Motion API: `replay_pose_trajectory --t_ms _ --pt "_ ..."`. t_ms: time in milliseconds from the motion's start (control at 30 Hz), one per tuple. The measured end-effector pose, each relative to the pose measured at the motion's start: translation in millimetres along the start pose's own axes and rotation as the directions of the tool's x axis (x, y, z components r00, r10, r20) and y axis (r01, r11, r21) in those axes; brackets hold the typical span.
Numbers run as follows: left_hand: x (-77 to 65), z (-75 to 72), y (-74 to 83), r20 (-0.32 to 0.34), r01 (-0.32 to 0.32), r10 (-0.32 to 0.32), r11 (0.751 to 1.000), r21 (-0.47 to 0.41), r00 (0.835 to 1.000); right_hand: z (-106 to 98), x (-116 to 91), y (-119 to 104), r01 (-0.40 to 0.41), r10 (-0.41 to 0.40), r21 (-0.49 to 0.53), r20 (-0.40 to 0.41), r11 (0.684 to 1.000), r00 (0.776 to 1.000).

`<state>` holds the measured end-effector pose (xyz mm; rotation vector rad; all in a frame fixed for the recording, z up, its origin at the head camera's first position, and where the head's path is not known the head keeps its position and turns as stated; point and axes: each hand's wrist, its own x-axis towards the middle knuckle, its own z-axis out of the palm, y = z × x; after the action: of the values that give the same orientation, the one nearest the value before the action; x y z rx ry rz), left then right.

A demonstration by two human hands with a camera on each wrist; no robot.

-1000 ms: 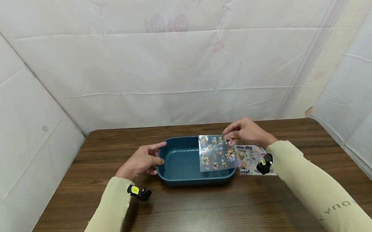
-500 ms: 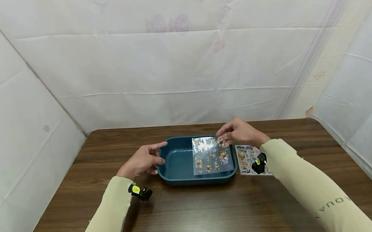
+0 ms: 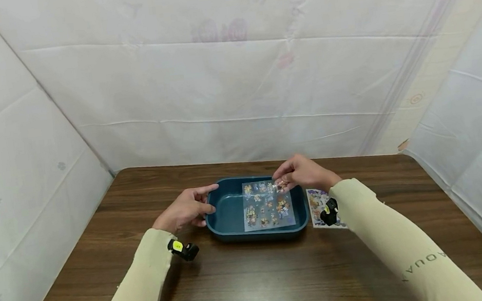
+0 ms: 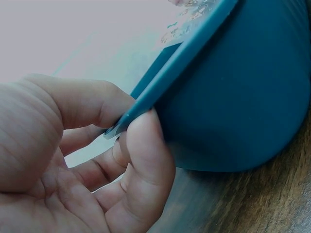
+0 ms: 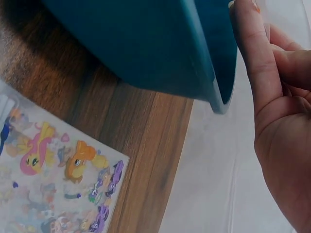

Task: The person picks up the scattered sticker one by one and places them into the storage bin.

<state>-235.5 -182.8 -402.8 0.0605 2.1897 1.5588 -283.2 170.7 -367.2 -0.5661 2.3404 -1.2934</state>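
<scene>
A dark teal rectangular plastic basin [image 3: 230, 215] stands on the table. At its left end, my left hand [image 3: 182, 210] pinches the rim between thumb and forefinger, clearly shown in the left wrist view on the basin's wall [image 4: 233, 87]. My right hand [image 3: 307, 173] reaches over the basin's far right side. Its fingertips pinch the upper right corner of a clear sticker sheet [image 3: 265, 211] with small coloured figures, which overlaps the basin's right half. To the right lies a second sticker sheet [image 3: 316, 206], partly covered by the right wrist; pony figures show on this sheet [image 5: 77, 165] in the right wrist view.
The brown wood-grain table [image 3: 254, 276] reaches back to a pale patterned sheet [image 3: 225, 83] hung behind it. Similar hangings [image 3: 13, 169] close off the left and right sides. Black wrist cameras [image 3: 329, 211] are strapped over both sleeves.
My right hand has moved left, carrying the clear sticker sheet from the basin's right end further over its inside. The left hand keeps its place on the rim.
</scene>
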Motion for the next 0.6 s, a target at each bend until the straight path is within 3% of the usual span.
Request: replay_pose_trajectory --t_ms 600 --pt "-1.8 -0.7 1.0 0.017 -0.008 0.008 1.0 -0.003 1.0 12.8 11.8 -11.5 -0.013 0.013 -0.089 0.0 0.996 1.0"
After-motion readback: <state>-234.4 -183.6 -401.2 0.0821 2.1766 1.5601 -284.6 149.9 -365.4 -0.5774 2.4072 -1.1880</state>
